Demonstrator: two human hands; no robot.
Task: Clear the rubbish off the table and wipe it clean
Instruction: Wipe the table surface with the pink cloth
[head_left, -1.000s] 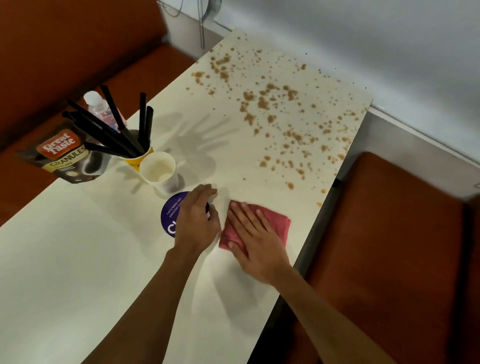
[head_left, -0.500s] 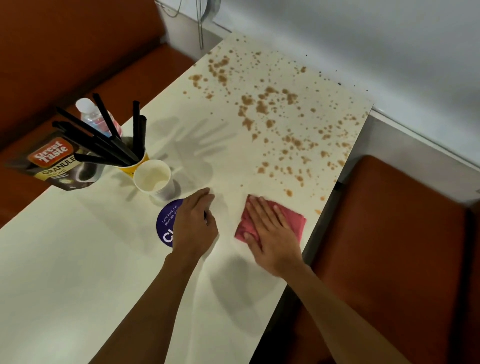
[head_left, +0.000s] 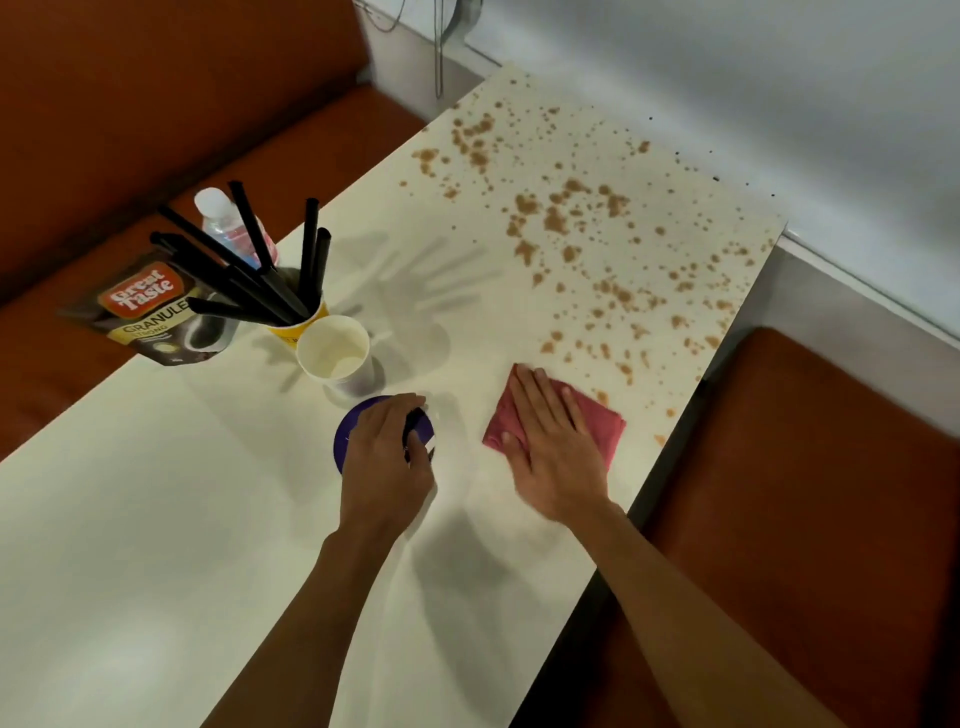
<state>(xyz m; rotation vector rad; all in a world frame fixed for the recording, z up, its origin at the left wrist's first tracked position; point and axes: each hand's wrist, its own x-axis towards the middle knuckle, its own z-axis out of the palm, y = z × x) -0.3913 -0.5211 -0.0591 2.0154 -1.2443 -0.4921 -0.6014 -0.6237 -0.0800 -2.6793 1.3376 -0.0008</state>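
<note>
1. Two hands were on the table (head_left: 156, 519). The left hand (head_left: 384, 467) sat on a round purple disc (head_left: 358, 418). Its fingers were curled round a small dark thing (head_left: 415, 431) with a white bit on it. What that thing was could not be told.
2. The right hand (head_left: 556, 457) lay flat with straight fingers and pressed down on the red cloth (head_left: 605, 434). The cloth sat near the right edge, just below the brown spots (head_left: 571, 234).
3. It looked like the wiping step had only begun. Next, the cloth probably needed a firm push up and across the spots, without knocking them off the edge.
4. On the left of the table stood a coffee pouch (head_left: 150, 312), a water bottle (head_left: 228, 228), a yellow cup (head_left: 298, 327) full of black straws (head_left: 249, 280) and a white paper cup (head_left: 335, 353). The spots covered the far right part.
5. An orange bench (head_left: 156, 104) ran along the left and an orange seat (head_left: 805, 519) along the right. A grey wall (head_left: 779, 78) stood behind.
</note>
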